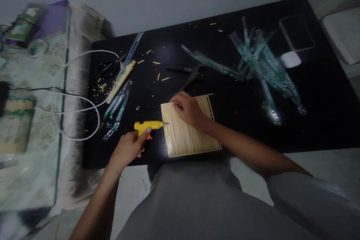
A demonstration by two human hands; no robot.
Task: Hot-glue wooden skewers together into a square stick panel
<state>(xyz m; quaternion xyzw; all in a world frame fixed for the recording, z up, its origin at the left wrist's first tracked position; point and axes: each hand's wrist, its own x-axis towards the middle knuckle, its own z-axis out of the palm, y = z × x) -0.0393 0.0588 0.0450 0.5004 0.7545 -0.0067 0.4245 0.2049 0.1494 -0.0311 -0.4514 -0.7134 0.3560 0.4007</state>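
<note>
My left hand (128, 149) is wrapped round the handle of a yellow hot glue gun (150, 124) with an orange trigger. Its metal nozzle points right, over the left edge of a panel of wooden sticks (182, 135) laid side by side. Glossy streaks show along that left edge. At the panel's far left part, my right hand (188, 108) is closed, thumb and fingertips pinched together near the top edge. Whatever lies between those fingertips is too small to make out. Just beyond it, dark-handled pliers (192, 73) rest on the black table (236, 131).
Bundled sticks (120, 82), scissors (109, 69) and clear wrappers (118, 110) lie at left beside a looping white cable (97, 114). More green-printed wrappers (264, 58) are heaped at right, near a white case (291, 59) and a phone (296, 33). Stick offcuts are scattered across the back.
</note>
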